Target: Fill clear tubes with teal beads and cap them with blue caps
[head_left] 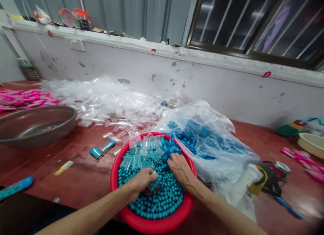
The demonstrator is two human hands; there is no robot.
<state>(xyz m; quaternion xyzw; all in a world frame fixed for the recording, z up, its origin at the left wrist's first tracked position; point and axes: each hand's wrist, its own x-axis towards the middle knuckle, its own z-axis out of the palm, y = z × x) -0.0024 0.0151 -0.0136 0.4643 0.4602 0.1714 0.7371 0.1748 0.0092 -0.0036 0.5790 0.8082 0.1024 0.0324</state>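
Red tabletop carries a red basin (118,167) of teal beads (164,194) under both my hands. My left hand (141,182) pinches a small clear bag (152,185), half hidden; my right hand (181,170) rests spread, fingertips buried among blue caps (170,149).

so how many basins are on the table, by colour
red round plastic basin of teal beads: 1
grey round basin: 1
cream basin at the right edge: 1
total: 3
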